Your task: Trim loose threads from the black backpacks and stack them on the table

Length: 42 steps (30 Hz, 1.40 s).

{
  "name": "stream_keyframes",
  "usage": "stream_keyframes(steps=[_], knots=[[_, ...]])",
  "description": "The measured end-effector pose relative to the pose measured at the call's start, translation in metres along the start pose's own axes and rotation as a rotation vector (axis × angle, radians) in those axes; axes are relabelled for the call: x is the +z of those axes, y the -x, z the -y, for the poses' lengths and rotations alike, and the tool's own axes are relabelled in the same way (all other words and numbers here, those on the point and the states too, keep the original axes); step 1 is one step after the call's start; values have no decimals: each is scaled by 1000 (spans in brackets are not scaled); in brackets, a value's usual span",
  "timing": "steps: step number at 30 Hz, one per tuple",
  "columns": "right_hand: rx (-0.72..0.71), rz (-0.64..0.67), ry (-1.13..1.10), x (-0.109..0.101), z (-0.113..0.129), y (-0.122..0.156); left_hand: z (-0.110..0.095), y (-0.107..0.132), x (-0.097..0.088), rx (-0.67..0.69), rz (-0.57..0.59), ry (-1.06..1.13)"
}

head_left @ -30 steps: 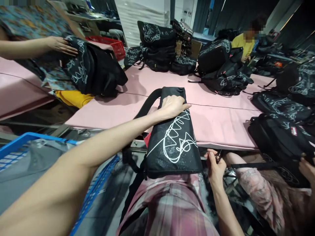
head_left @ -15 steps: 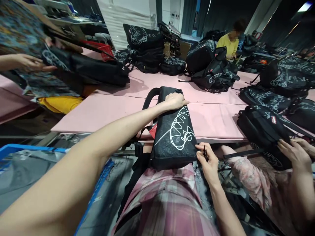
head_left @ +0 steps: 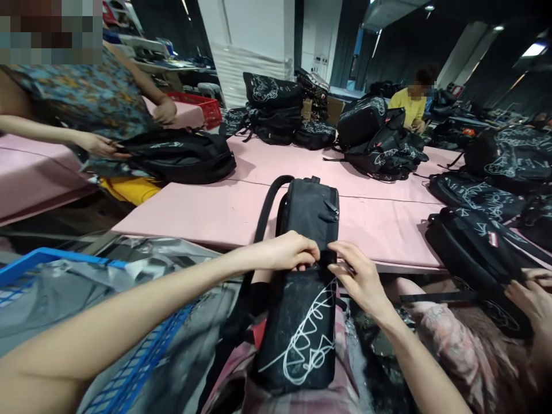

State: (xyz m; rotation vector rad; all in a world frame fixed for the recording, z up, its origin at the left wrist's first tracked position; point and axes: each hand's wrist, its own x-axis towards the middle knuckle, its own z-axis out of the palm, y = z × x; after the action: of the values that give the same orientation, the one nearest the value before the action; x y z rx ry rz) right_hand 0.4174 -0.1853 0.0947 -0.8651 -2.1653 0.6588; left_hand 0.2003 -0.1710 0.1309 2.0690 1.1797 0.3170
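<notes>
A black backpack [head_left: 302, 322] with a white scribble print lies lengthwise across my lap, its top end resting on the edge of the pink table [head_left: 207, 210]. My left hand [head_left: 287, 251] grips the bag's middle with curled fingers. My right hand [head_left: 357, 276] meets it from the right, fingers pinched on the bag's edge. A small dark tool that this hand held earlier is not visible. The bag's black strap [head_left: 265, 210] arcs up on the left.
A blue crate [head_left: 38, 264] lined with grey plastic stands at my left. A person at the left handles another black backpack [head_left: 185, 158]. More black backpacks [head_left: 276, 106] are piled at the back and right [head_left: 478, 247]. A co-worker's hand [head_left: 532, 296] works at my right.
The backpack has slid toward me onto my lap. My left hand came back from its far end to its middle, and my right hand rose from its lower corner to meet it.
</notes>
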Motion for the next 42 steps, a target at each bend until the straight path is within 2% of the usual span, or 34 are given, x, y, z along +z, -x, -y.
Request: stream_keyframes(steps=[3, 4, 6, 8, 12, 15, 18, 21, 23, 25, 27, 30, 32, 34, 38, 42], knots=[[-49, 226, 168, 11, 7, -20, 0, 12, 11, 88, -335, -383], [-35, 282, 220, 13, 8, -22, 1, 13, 11, 123, -394, -516], [-8, 358, 308, 13, 11, -22, 5, 13, 8, 194, -403, -703], [-11, 399, 333, 11, 14, -19, 9, 7, 7, 220, -364, -772], [-74, 391, 119, 20, 21, -14, 13, -10, 16, 96, -293, -751], [-71, 366, -77, 33, 21, -10, 18, -17, 23, -5, -337, -757], [-70, 349, -162, 39, 14, -5, 26, -9, 19, 75, -406, -691], [-123, 354, -127, 34, 4, -1, 32, 16, 16, 219, -470, -530], [-148, 362, -77, 30, -1, 1, 32, 35, 22, 259, -469, -466], [-177, 367, -23, 27, -2, 4, 29, 53, 37, 241, -447, -477], [-237, 395, 63, 27, -1, 7, 27, 67, 57, 198, -472, -532], [-388, 457, 263, 28, 3, 13, 26, 82, 85, 151, -604, -572], [-472, 477, 344, 30, 5, 18, 28, 90, 95, 173, -678, -548], [-528, 470, 372, 31, 7, 22, 29, 97, 98, 237, -687, -491], [-599, 439, 377, 35, 10, 25, 34, 108, 91, 379, -553, -358], [-603, 465, 361, 38, 15, 20, 41, 115, 88, 399, -527, -288]])
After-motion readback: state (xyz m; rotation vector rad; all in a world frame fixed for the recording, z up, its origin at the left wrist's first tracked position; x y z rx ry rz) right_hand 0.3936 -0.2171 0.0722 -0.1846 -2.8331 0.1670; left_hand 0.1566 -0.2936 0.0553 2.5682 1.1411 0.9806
